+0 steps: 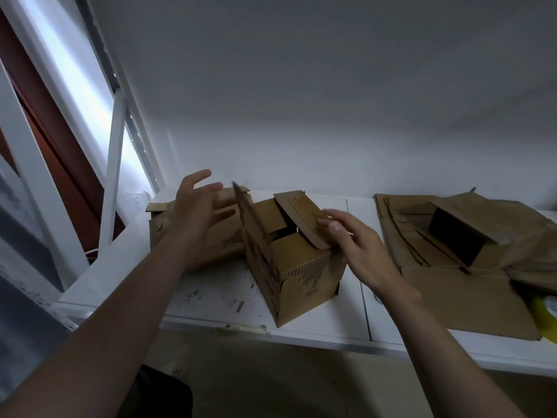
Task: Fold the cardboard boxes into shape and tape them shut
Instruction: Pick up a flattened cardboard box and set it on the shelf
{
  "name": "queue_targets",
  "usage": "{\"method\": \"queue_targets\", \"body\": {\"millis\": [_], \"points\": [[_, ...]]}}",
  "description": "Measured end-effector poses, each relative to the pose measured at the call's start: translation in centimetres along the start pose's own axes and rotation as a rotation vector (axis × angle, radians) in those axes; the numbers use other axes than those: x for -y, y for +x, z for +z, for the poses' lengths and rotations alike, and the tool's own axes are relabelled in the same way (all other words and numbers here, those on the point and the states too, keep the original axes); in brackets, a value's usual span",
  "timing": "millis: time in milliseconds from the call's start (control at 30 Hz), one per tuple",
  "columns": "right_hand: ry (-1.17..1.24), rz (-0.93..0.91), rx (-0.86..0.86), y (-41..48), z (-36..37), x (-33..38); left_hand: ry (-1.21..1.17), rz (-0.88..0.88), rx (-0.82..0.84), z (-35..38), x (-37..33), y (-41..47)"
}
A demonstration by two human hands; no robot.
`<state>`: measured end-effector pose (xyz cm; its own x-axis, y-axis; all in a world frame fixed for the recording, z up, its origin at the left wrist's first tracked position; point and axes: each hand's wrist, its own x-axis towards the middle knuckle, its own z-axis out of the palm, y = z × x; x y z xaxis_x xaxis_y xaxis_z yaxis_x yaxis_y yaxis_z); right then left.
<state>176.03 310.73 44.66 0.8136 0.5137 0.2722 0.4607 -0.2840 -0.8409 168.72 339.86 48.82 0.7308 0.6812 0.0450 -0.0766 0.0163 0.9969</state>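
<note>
Left hand (196,215) is spread beside the upright flap (256,230); right hand (358,248) is laid straight-fingered on the other flap (301,215). The box (304,276) is judged light and stiff, best pushed at flap edges.

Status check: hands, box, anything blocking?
Left hand open beside upright flap. Right hand open at right flap. Cardboard box top unclosed, untaped. Nothing between hands and flaps.
</note>
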Motion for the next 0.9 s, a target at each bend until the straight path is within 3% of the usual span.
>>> {"method": "queue_targets", "body": {"millis": [133, 333, 500, 700, 900], "points": [[0.123, 0.084, -0.045, -0.2, -0.2, 0.6, 0.388, 0.150, 0.201, 2.2, 1.5, 0.6], [-0.024, 0.040, 0.043, -0.7, -0.7, 1.1, 0.598, 0.100, 0.421, 4.8, 4.0, 1.2], [-0.381, 0.113, 0.169, -2.3, 2.2, 1.8, 0.633, 0.199, 0.397, 5.4, 4.9, -0.1], [-0.451, 0.033, 0.178, -3.3, 2.8, 2.0, 0.676, 0.318, 0.277, 4.5, 5.2, -2.3], [-0.589, -0.095, -0.077, -4.1, 4.5, 1.8, 0.668, 0.412, 0.182, 5.7, 5.6, -4.1]]}}
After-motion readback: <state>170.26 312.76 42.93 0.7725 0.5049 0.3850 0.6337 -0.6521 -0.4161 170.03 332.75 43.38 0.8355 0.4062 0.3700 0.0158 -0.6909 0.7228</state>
